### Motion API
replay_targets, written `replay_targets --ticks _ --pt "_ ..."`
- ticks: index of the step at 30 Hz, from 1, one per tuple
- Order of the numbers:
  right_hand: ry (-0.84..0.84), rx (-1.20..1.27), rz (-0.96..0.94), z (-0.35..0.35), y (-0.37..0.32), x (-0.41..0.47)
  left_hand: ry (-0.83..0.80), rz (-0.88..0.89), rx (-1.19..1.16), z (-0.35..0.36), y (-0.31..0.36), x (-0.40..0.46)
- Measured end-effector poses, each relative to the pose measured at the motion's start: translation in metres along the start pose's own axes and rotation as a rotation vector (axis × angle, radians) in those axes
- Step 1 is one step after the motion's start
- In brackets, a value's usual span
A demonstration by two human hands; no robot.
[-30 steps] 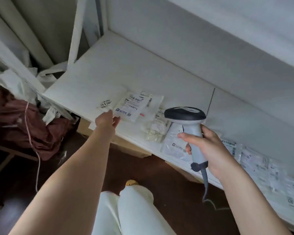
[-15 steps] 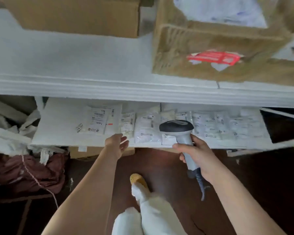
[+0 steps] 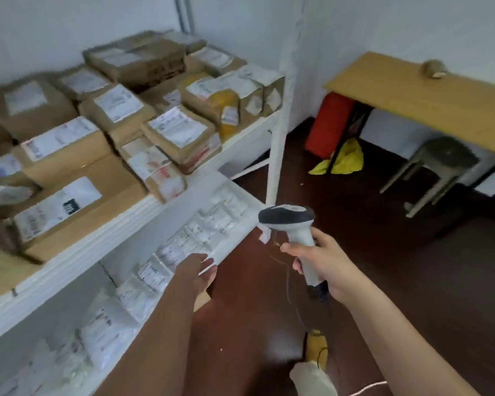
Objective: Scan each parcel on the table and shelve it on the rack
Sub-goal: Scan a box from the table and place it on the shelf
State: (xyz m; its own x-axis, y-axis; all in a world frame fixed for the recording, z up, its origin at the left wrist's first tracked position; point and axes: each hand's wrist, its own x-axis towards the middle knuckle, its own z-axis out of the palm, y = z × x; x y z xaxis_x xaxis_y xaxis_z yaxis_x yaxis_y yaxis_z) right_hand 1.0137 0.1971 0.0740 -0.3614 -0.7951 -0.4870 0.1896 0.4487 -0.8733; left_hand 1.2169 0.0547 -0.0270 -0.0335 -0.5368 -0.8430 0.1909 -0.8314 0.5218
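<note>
A white rack (image 3: 103, 232) fills the left of the head view. Its upper shelf carries several brown cardboard parcels (image 3: 77, 170) with white labels. The lower shelf holds a row of flat white plastic parcels (image 3: 203, 224). My left hand (image 3: 197, 271) hangs empty with relaxed fingers by the lower shelf's front edge, just off the parcels. My right hand (image 3: 323, 261) grips the handle of a grey and white barcode scanner (image 3: 289, 221), its head pointing left toward the rack. A wooden table (image 3: 429, 95) stands at the far right.
A roll of brown tape (image 3: 433, 68) sits on the table. Under it are a grey plastic stool (image 3: 437, 164), a red object (image 3: 329, 124) and a yellow cloth (image 3: 343, 161). The rack's white post (image 3: 277, 155) stands between rack and table. Dark floor lies ahead.
The view has swung up and right from the lower shelf to the whole rack and the table. My left hand has let go of the flat parcel and pulled back, empty.
</note>
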Motion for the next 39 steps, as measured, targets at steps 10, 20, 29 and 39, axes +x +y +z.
replay_targets --ticks 10,20,29,39 --pt "0.460 0.253 -0.180 -0.335 -0.063 0.027 -0.482 0.025 0.473 0.451 -0.048 -0.038" --pt "0.868 0.500 -0.264 -0.543 -0.081 0.037 -0.622 0.082 0.806 0.725 -0.114 -0.078" --pt "1.014 0.473 -0.324 -0.713 -0.128 0.143 -0.678 0.084 0.887 0.970 -0.150 -0.027" --pt "1.085 0.483 -0.269 -0.876 -0.177 0.214 -0.749 0.072 1.124 1.172 -0.201 -0.024"
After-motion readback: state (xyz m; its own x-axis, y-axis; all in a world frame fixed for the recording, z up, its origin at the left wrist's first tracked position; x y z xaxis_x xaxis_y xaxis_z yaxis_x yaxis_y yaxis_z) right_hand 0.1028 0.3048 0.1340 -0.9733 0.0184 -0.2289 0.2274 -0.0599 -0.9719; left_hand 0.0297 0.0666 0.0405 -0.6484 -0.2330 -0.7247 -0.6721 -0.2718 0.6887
